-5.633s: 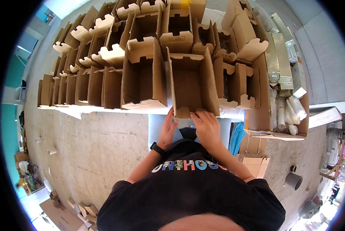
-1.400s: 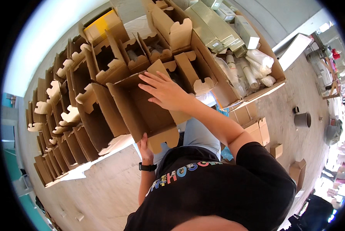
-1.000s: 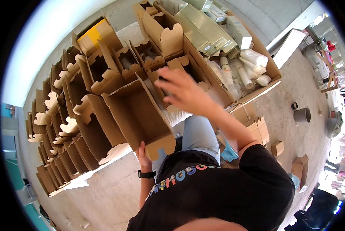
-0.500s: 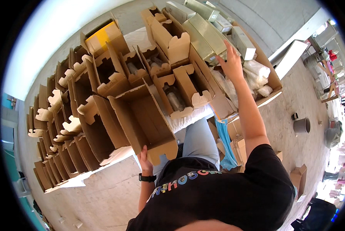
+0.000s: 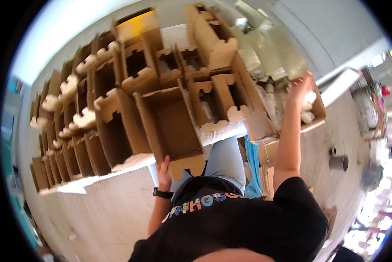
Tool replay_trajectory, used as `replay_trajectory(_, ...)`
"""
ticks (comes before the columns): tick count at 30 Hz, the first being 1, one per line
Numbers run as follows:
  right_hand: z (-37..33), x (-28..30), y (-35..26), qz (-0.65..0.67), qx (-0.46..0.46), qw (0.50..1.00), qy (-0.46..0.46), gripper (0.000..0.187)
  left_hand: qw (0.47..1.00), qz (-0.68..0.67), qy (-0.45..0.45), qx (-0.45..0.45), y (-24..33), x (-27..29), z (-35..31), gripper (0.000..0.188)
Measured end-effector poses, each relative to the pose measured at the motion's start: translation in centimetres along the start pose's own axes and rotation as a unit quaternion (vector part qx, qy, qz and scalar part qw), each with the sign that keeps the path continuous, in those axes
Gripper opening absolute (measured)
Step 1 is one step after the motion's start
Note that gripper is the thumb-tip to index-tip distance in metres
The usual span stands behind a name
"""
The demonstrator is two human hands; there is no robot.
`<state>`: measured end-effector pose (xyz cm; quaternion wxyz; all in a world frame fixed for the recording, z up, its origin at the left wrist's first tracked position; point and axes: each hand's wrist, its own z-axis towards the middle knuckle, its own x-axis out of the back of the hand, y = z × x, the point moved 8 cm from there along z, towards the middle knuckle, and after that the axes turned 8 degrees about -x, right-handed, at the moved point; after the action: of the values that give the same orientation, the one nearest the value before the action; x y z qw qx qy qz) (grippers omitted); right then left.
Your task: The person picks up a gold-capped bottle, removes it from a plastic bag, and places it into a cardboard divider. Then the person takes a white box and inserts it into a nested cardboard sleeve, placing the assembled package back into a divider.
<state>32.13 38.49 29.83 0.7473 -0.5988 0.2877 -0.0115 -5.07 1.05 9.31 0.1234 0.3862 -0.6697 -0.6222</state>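
Rows of open brown cardboard boxes [image 5: 117,109] cover the white desk [image 5: 130,163]. The left hand [image 5: 164,168] clamps the nearest open box [image 5: 169,126] at its front edge. The right hand [image 5: 300,89], fingers apparently spread, reaches over pale rolled packages [image 5: 309,107] in the right-hand carton.

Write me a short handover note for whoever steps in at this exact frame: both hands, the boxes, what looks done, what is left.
Left hand: grips the near edge of the open cardboard box at the table's front.
Right hand: raised, fingers spread, over the white rolls in the carton at the right; whether it grips one cannot be told.
Done: rows of folded boxes stand open on the table; some behind seem to hold items.
Left: the held box looks empty inside.
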Motion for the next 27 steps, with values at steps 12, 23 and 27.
replay_trajectory(12, -16.5, -9.9, -8.8, -0.165, 0.149, 0.857, -0.466, 0.067, 0.998, -0.011, -0.054, -0.016, -2.1, 0.7, 1.0, 0.058)
replay_trajectory(23, -32.1, -15.1, -3.6, -0.326, 0.254, 0.673, -0.613, 0.06, 0.998, -0.005, -0.059, -0.011, -1.0, -0.4, 1.1, 0.064)
replay_trajectory(27, -33.4, -15.2, -1.2, -0.34, 0.308, 0.651, -0.605, 0.059, 0.997, -0.018, -0.072, -0.031, -0.8, -0.4, 1.2, 0.064)
